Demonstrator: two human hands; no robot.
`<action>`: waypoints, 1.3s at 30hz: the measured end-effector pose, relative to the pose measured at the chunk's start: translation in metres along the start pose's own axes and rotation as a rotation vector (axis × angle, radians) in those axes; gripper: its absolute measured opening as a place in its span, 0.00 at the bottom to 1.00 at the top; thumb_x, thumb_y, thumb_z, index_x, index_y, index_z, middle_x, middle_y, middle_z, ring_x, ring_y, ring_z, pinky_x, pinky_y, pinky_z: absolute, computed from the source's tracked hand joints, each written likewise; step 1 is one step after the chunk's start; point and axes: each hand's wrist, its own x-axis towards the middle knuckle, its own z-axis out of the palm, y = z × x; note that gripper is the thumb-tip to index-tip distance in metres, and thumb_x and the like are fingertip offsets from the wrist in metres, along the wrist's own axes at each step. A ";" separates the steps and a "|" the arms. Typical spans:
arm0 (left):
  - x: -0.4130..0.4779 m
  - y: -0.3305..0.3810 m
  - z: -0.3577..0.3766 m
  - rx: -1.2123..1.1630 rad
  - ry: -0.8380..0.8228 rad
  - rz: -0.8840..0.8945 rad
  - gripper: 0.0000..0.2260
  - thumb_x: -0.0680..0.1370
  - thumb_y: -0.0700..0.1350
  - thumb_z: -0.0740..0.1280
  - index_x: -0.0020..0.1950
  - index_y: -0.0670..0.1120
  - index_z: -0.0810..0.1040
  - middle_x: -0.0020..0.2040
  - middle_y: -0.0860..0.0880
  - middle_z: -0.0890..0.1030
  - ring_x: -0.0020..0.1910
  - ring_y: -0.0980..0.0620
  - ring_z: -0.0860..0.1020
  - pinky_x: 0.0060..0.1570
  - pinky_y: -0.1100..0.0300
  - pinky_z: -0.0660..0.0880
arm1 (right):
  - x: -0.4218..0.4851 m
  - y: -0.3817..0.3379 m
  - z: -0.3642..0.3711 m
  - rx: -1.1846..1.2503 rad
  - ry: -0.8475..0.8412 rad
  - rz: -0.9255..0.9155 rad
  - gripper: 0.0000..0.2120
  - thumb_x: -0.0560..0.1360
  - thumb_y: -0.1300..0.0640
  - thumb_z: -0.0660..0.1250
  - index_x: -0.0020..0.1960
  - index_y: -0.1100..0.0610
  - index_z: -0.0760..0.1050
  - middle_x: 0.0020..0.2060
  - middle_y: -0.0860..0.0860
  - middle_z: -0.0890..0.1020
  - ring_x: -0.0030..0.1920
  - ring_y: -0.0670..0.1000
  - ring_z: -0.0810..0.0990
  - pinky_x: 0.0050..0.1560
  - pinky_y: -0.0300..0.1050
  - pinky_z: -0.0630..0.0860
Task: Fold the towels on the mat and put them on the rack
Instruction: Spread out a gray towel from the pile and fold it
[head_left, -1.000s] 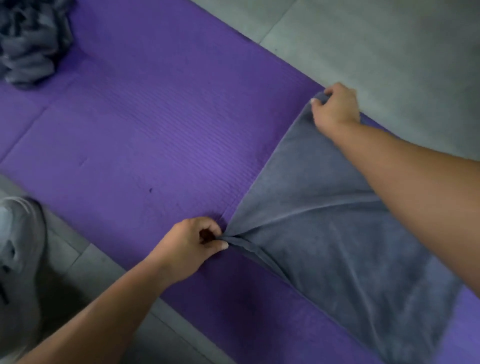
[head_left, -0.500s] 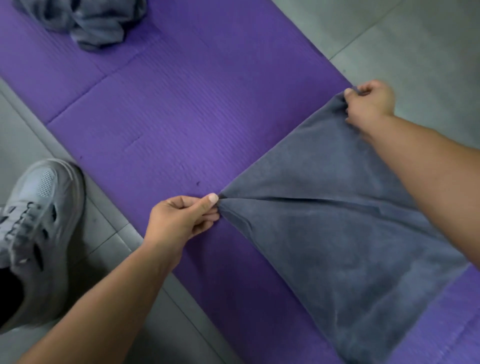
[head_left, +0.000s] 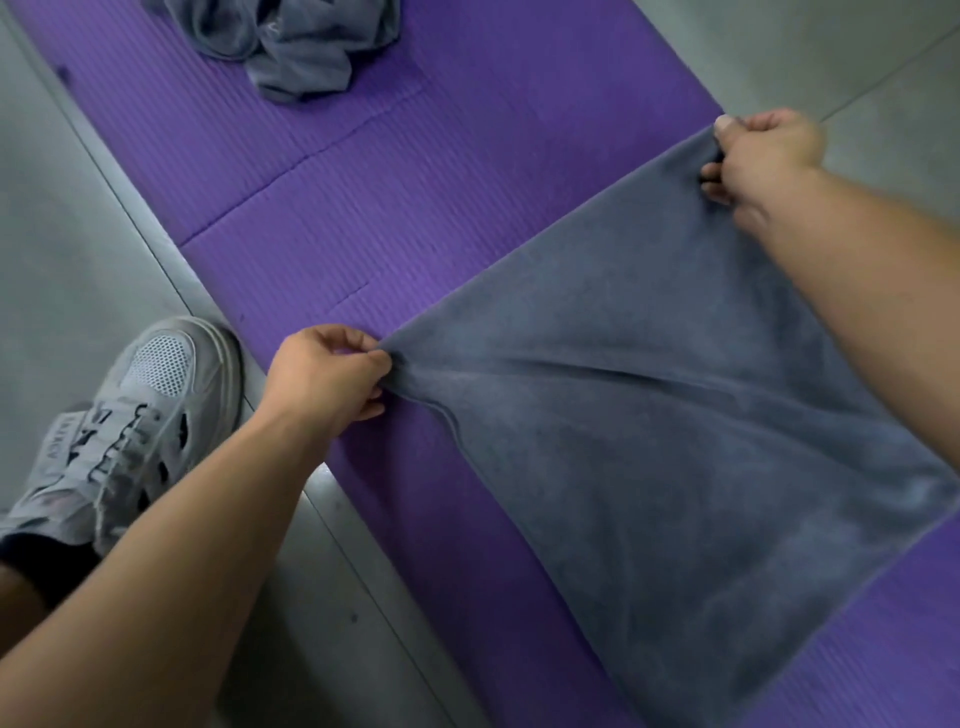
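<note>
- A person is looking down at a purple mat (head_left: 405, 218) lying on a grey tiled floor (head_left: 78, 249).
- A grey towel (head_left: 649, 441) is lying spread over the right part of the mat, its far edge being held taut between two hands.
- The left hand (head_left: 327, 379) is reaching in from the lower left, forearm bare and stretched diagonally up across the view. Its knuckles are facing up, and the thumb and curled fingers are pinching one corner of the towel, where the cloth is bunching into creases.
- The right hand (head_left: 763, 156) is reaching from the right edge toward the far side of the mat, arm nearly straight and crossing above the towel. Its thumb is pressing on top of the other corner with the fingers curled underneath, clamping the cloth.
- A second towel (head_left: 296, 41) is sitting crumpled in a heap at the far end of the mat, well apart from both hands.
- A grey laced shoe (head_left: 130, 426) is standing on the floor just beside the mat's near edge, close to the left wrist.
</note>
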 end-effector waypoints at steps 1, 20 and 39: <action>0.003 0.002 0.000 -0.014 0.006 -0.005 0.10 0.76 0.35 0.69 0.37 0.45 0.77 0.33 0.46 0.77 0.31 0.52 0.76 0.34 0.57 0.81 | 0.002 0.000 0.006 0.016 0.002 0.010 0.11 0.81 0.55 0.67 0.41 0.50 0.68 0.31 0.49 0.77 0.23 0.43 0.76 0.26 0.38 0.74; 0.004 -0.003 0.013 -0.737 0.121 -0.165 0.09 0.79 0.35 0.69 0.44 0.46 0.73 0.46 0.42 0.83 0.43 0.49 0.85 0.44 0.56 0.84 | 0.008 0.019 0.022 -0.329 -0.061 -0.189 0.15 0.79 0.57 0.67 0.65 0.55 0.76 0.51 0.46 0.77 0.51 0.44 0.76 0.35 0.20 0.65; -0.003 0.015 0.026 -0.356 -0.115 -0.138 0.16 0.72 0.48 0.79 0.55 0.42 0.82 0.45 0.48 0.87 0.45 0.50 0.84 0.54 0.54 0.81 | -0.011 0.011 0.010 -0.356 -0.177 -0.296 0.38 0.76 0.54 0.70 0.80 0.52 0.55 0.64 0.48 0.72 0.57 0.49 0.79 0.63 0.40 0.73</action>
